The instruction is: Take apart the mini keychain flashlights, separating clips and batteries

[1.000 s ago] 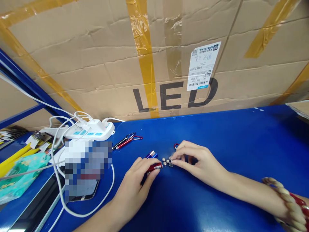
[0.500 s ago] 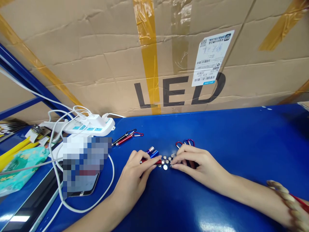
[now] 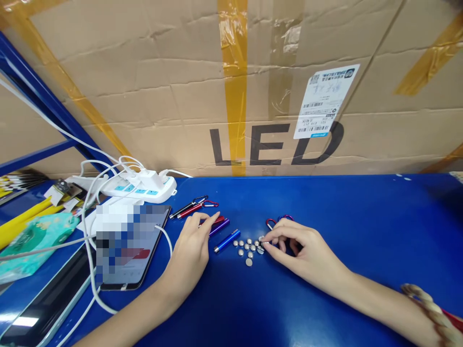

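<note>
My left hand (image 3: 191,236) is closed around a small red metal tube (image 3: 219,220), partly hidden by the fingers. Right beside it lie a purple tube (image 3: 220,227) and a blue tube (image 3: 227,241), both on the blue table. Several silver button cells (image 3: 247,246) are scattered loosely between the hands. At their right edge my right hand (image 3: 298,241) pinches a button cell (image 3: 265,243) between thumb and forefinger. Behind that hand show a red carabiner clip (image 3: 270,223) and another clip (image 3: 286,217), partly covered.
Black and red carabiner torches (image 3: 190,209) lie behind my left hand. A phone (image 3: 155,250) with white cables, a power strip (image 3: 162,192) and a teal packet (image 3: 43,236) crowd the left. A large cardboard box (image 3: 173,96) walls off the back of the table (image 3: 325,308).
My left hand has moved left with the red tube, away from the button cells, uncovering the blue and purple tubes. My right hand stays beside the cells. The view has shifted slightly.
</note>
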Action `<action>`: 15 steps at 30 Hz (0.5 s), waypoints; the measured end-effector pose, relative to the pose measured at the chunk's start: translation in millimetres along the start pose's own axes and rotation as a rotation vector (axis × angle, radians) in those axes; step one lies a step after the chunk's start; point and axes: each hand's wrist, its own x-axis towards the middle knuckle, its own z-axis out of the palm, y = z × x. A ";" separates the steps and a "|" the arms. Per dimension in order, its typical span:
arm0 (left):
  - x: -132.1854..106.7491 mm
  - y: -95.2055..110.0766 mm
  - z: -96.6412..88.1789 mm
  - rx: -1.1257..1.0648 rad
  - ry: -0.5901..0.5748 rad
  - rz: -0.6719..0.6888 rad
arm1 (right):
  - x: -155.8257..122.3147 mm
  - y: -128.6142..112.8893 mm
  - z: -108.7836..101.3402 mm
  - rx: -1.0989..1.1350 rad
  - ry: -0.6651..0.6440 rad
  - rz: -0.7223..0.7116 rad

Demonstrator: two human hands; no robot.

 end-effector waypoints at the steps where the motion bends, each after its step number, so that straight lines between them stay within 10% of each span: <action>1: 0.3 -2.0 0.1 0.011 0.000 -0.008 | -0.1 0.1 0.1 -0.015 -0.008 0.005; 15: 2.6 3.8 -3.7 -0.071 -0.085 -0.022 | 0.2 -4.9 -1.1 -0.090 -0.041 -0.050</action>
